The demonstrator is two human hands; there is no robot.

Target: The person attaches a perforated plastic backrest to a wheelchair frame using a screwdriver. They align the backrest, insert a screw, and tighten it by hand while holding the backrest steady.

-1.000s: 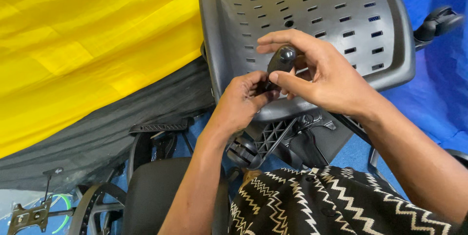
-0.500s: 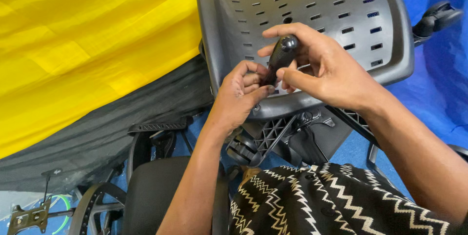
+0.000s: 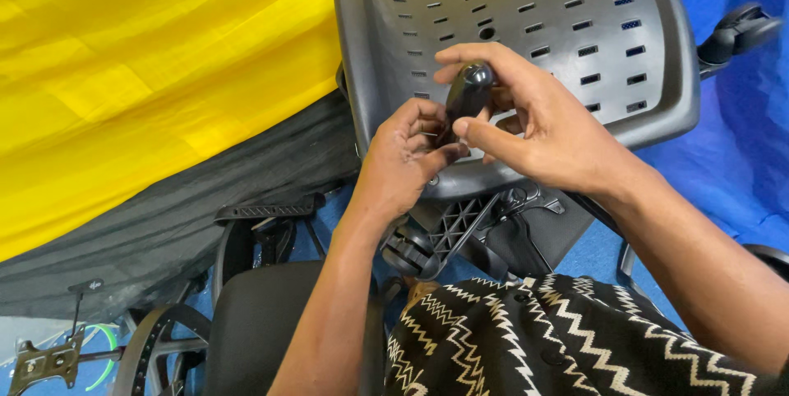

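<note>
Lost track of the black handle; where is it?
The black handle is at upper centre, gripped in the right hand, beside the left hand, against the grey slotted panel.

right hand point(image 3: 546, 129): black knob point(image 3: 468, 92) is gripped | left hand point(image 3: 403, 162): fingertips are held at the knob's lower end | behind: grey slotted chair shell point(image 3: 567, 10) | around: yellow cloth point(image 3: 156, 75), blue sheet point(image 3: 740, 149), patterned garment point(image 3: 534, 338)

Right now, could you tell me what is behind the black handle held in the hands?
Behind the black handle stands the grey slotted seat shell. The right hand and left hand cover the handle's lower end, so what it meets there cannot be seen.
</note>
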